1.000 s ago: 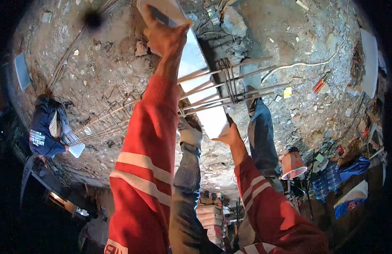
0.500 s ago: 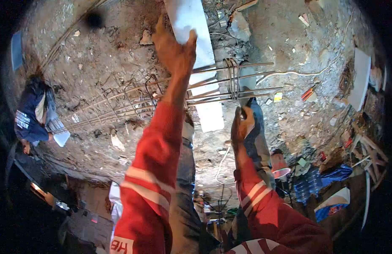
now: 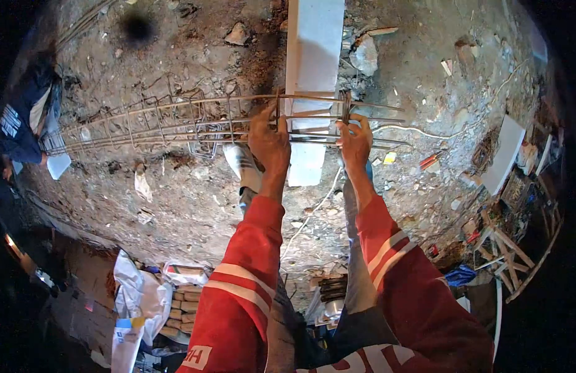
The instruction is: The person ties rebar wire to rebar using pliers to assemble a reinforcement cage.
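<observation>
A long rebar cage (image 3: 204,99) lies crosswise before me, its bar ends reaching to the right across a white board (image 3: 316,53). My left hand (image 3: 269,140) is closed around an upright stirrup (image 3: 278,99) on the cage, just left of the board. With fingers bent round them, my right hand (image 3: 356,138) grips a bundle of stirrups (image 3: 346,102) near the bar ends. More stirrups sit spaced along the cage to the left. Parts of the bars are hidden behind both hands.
At the far left another person (image 3: 27,118) is beside the cage's other end. Red-handled pliers (image 3: 429,161) and a yellow item (image 3: 389,158) lie on rubble-strewn ground. A pale cable (image 3: 425,132) runs rightward. A white panel (image 3: 504,152) and wood scraps (image 3: 509,248) are at right.
My left hand has come back from over the board onto a stirrup. My right hand has moved up from below the bars to the stirrup bundle. The view has shifted.
</observation>
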{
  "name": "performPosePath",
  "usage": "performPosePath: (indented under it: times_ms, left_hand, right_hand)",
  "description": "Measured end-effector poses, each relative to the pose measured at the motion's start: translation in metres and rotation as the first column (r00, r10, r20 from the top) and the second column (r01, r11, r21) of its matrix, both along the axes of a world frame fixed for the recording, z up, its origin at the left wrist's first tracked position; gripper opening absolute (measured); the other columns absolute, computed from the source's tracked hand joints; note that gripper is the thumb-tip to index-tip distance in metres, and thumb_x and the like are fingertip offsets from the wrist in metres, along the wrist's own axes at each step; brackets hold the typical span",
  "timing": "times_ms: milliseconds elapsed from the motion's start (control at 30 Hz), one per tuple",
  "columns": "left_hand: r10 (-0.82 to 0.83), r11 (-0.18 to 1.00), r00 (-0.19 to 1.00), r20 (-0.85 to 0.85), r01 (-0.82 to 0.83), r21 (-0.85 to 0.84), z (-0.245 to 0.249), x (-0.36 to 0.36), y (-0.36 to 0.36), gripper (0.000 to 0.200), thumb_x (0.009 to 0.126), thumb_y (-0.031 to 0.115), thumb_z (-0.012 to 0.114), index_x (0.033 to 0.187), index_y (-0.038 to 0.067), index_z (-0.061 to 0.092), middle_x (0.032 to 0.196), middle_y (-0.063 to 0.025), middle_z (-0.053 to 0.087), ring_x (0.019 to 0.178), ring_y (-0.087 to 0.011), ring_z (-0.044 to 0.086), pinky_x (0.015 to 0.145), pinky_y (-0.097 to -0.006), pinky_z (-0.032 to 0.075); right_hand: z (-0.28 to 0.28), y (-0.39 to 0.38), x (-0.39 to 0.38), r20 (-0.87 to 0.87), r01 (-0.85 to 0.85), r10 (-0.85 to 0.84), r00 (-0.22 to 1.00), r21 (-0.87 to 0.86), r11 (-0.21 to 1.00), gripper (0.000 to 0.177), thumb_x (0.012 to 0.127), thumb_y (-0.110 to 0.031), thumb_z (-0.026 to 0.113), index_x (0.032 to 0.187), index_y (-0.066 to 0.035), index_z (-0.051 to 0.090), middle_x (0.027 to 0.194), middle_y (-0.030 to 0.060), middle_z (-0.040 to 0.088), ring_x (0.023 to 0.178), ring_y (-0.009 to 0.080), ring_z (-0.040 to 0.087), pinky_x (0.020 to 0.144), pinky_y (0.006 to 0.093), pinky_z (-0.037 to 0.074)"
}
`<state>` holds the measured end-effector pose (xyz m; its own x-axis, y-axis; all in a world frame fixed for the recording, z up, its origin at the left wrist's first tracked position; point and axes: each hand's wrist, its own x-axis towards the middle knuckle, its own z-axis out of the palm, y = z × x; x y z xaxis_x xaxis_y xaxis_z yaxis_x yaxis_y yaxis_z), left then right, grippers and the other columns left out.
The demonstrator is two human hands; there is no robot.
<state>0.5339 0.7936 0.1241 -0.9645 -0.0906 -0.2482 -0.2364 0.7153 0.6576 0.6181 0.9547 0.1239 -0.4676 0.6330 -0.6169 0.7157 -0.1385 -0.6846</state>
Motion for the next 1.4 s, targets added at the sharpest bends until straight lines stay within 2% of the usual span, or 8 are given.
performPosePath:
  times_ms: [33, 300, 400, 700, 900, 1000, 1100, 1400]
  left_hand:
    - [-0.050, 0.998, 0.997, -0.058, 0.048, -0.035, 0.000, -0.001, 0.000, 0.030, 0.077, 0.010, 0.071, 0.107, 0.011, 0.068, 0.098, -0.0135, 0.066, 0.091, -0.0312, 0.064, 0.080, -0.0405, 0.050]
    - [-0.022, 0.999, 0.998, -0.055, 0.024, 0.031, -0.002, 0.001, -0.003, 0.031, 0.075, 0.006, 0.070, 0.106, 0.009, 0.069, 0.099, -0.0124, 0.068, 0.093, -0.0297, 0.065, 0.084, -0.0378, 0.050]
    - [0.019, 0.999, 1.000, -0.003, -0.019, 0.046, 0.000, 0.000, -0.001, 0.030, 0.075, 0.005, 0.070, 0.105, 0.009, 0.069, 0.101, -0.0125, 0.068, 0.094, -0.0292, 0.065, 0.086, -0.0376, 0.049]
    - [0.014, 0.999, 1.000, 0.007, -0.014, 0.037, 0.001, 0.000, -0.001, 0.028, 0.075, 0.004, 0.069, 0.103, 0.007, 0.071, 0.099, -0.0139, 0.069, 0.093, -0.0294, 0.064, 0.087, -0.0381, 0.049]
    - [-0.034, 0.999, 0.992, -0.125, 0.036, 0.017, -0.007, 0.003, -0.003, 0.027, 0.077, 0.006, 0.069, 0.104, 0.006, 0.069, 0.097, -0.0145, 0.068, 0.092, -0.0301, 0.064, 0.084, -0.0390, 0.049]
    - [-0.013, 0.999, 0.998, -0.066, 0.011, -0.033, -0.006, 0.005, 0.000, 0.027, 0.076, 0.006, 0.070, 0.103, 0.006, 0.070, 0.096, -0.0143, 0.068, 0.091, -0.0296, 0.064, 0.083, -0.0384, 0.050]
    - [0.021, 1.000, 0.998, -0.061, -0.021, 0.007, -0.003, 0.003, 0.003, 0.028, 0.075, 0.004, 0.070, 0.103, 0.006, 0.070, 0.096, -0.0137, 0.068, 0.089, -0.0287, 0.064, 0.081, -0.0374, 0.050]
    - [-0.018, 1.000, 0.997, -0.081, 0.016, -0.022, -0.008, 0.005, 0.000, 0.032, 0.073, 0.000, 0.067, 0.104, 0.007, 0.070, 0.092, -0.0123, 0.067, 0.086, -0.0271, 0.064, 0.079, -0.0359, 0.050]
  right_hand:
    - [-0.002, -0.001, 0.000, -0.024, -0.108, 0.110, 0.994, 0.062, 0.992, 0.027, 0.081, -0.011, 0.070, 0.100, 0.000, 0.055, 0.077, 0.0140, 0.066, 0.052, 0.0177, 0.061, 0.040, 0.0274, 0.050]
    - [-0.003, -0.012, -0.008, 0.028, -0.113, 0.113, 0.993, 0.029, 0.993, 0.023, 0.081, -0.013, 0.070, 0.097, 0.001, 0.060, 0.082, 0.0139, 0.069, 0.051, 0.0176, 0.062, 0.041, 0.0276, 0.051]
    - [-0.002, -0.013, -0.006, 0.006, -0.022, 0.022, 1.000, 0.037, 0.999, 0.027, 0.081, -0.011, 0.070, 0.103, 0.001, 0.061, 0.079, 0.0125, 0.068, 0.050, 0.0126, 0.059, 0.042, 0.0248, 0.047]
    - [-0.004, -0.006, 0.006, -0.027, 0.086, -0.084, 0.996, 0.069, 0.994, 0.024, 0.084, -0.016, 0.068, 0.103, -0.001, 0.066, 0.085, 0.0123, 0.071, 0.058, 0.0193, 0.067, 0.048, 0.0259, 0.050]
    - [-0.004, -0.006, -0.001, -0.055, -0.123, 0.137, 0.989, 0.205, 0.971, 0.028, 0.082, -0.014, 0.070, 0.101, -0.001, 0.054, 0.085, 0.0152, 0.070, 0.062, 0.0221, 0.068, 0.048, 0.0285, 0.053]
    - [-0.013, -0.002, 0.002, 0.017, -0.178, 0.178, 0.984, 0.139, 0.974, 0.027, 0.081, -0.013, 0.070, 0.100, -0.001, 0.056, 0.085, 0.0149, 0.070, 0.060, 0.0221, 0.068, 0.048, 0.0282, 0.053]
    - [-0.014, -0.001, 0.003, -0.019, -0.070, 0.070, 0.997, -0.008, 0.998, 0.026, 0.080, -0.012, 0.071, 0.099, -0.001, 0.057, 0.085, 0.0153, 0.070, 0.059, 0.0216, 0.067, 0.048, 0.0283, 0.053]
    - [-0.025, 0.000, 0.013, -0.074, -0.095, 0.104, 0.992, 0.114, 0.989, 0.020, 0.082, -0.015, 0.070, 0.090, 0.002, 0.064, 0.087, 0.0082, 0.066, 0.056, 0.0206, 0.066, 0.048, 0.0277, 0.050]
